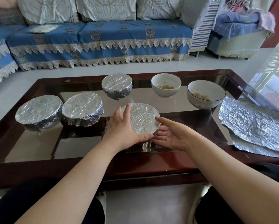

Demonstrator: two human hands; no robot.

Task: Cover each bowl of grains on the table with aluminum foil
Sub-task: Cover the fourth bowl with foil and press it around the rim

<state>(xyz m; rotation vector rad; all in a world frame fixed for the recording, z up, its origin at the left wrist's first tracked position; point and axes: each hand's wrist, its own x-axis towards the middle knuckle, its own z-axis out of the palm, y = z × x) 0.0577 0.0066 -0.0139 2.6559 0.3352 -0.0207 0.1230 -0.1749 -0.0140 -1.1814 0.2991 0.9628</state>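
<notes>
I'm seeing both hands [121,126] [169,135] cupping the foiled bowl [142,118], fingers relaxed; open bowls [166,84] lying beyond, right-hand side.

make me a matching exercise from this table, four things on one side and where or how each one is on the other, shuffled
Things:
1. foil-covered bowl between the hands
2. plain white bowl
3. loose foil sheets
4. dark-rimmed bowl

Places or states:
A. lying flat at the table's right end
B. uncovered, at the far side, just right of a wrapped bowl
C. uncovered, next to the loose foil sheets
D. wrapped, with the left hand and right hand at its sides

Pairs: 1-D, 2-B, 3-A, 4-C
</notes>
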